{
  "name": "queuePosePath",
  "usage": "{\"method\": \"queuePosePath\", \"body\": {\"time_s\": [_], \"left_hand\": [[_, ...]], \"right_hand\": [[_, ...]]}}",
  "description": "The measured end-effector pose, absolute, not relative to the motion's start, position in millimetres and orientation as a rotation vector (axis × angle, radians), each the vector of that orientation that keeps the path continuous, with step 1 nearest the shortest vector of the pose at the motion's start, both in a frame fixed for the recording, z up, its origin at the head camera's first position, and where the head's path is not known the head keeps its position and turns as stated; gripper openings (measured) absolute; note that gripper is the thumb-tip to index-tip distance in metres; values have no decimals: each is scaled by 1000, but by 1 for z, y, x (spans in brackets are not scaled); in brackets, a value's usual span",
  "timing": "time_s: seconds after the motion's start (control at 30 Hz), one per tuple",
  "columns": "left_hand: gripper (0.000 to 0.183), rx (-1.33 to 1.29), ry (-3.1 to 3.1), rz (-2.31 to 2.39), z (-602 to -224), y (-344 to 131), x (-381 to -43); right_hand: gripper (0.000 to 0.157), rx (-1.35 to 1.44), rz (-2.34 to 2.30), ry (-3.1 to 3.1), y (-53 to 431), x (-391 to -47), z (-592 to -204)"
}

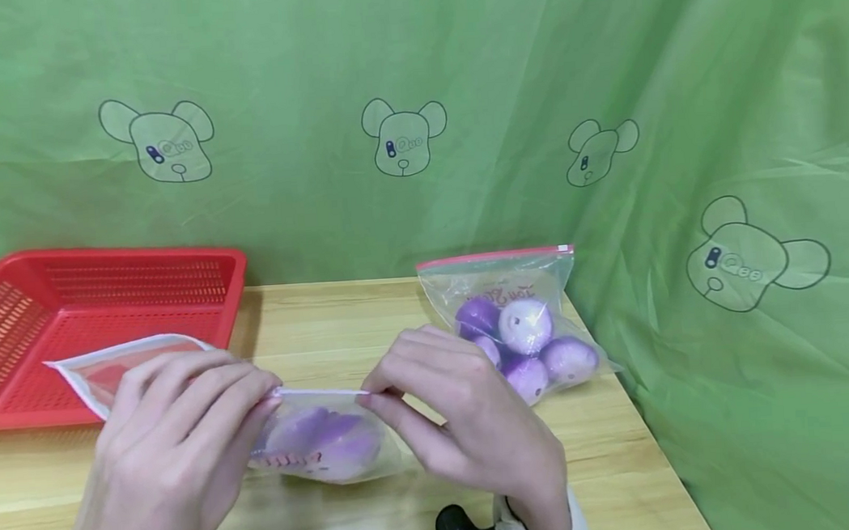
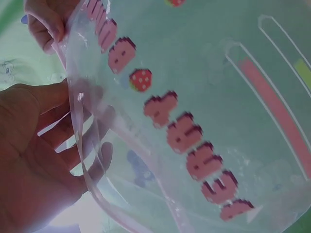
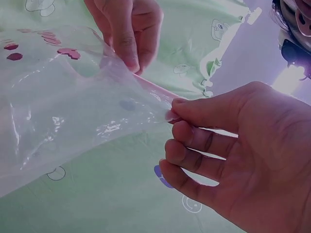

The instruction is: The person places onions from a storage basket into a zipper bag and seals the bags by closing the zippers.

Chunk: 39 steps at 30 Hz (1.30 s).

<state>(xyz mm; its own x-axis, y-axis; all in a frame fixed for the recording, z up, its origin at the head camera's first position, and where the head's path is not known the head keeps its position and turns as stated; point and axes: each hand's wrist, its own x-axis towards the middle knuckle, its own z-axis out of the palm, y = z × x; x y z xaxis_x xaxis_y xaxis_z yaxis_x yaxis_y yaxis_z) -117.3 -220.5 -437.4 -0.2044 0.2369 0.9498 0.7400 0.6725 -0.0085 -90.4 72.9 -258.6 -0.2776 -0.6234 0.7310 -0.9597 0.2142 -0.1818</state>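
A clear zip bag [image 1: 385, 460] with pink printed letters and purple-and-white contents hangs between both hands over the table. My left hand [image 1: 179, 434] grips its top edge near the middle, with the thumb on one side and the fingers on the other in the left wrist view. To the left of that hand the bag's mouth [image 1: 137, 345] gapes. My right hand [image 1: 470, 416] pinches the right end of the white zip strip [image 1: 323, 392] between thumb and index finger. The right wrist view shows this pinch [image 3: 172, 115] at the bag's corner, its other fingers loosely curled.
A second zip bag [image 1: 494, 273] with a pink strip, holding several purple-and-white onions [image 1: 525, 326], stands at the back right of the wooden table [image 1: 311, 312]. A red plastic basket [image 1: 132, 254] sits at the back left. Green printed cloth [image 1: 293, 143] rises behind and at the right.
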Motion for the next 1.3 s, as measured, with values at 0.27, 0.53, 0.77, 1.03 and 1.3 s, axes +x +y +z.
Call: {"method": "queuePosePath", "body": {"time_s": [0.27,0.53,0.77,1.03,1.3], "left_hand": [[15,-748,-1790,-605,-323,-183,-75],[20,-739,-1802,-615,-312,-180,-71],[27,-745,-1758,-645,-360,-203,-90],[15,-766,-1777,-659,-334,-193,-81],[29,-785,-1753,-645,-294,-166,-67]], "right_hand": [[10,1392,892,-2005,79,-91,-258],[11,1381,904,-1956,78,-91,-257],[12,1399,917,-1826,73,-91,-255],[12,1369,945,-1811,70,-91,-255],[14,1319,987,-1877,59,-89,-257]]}}
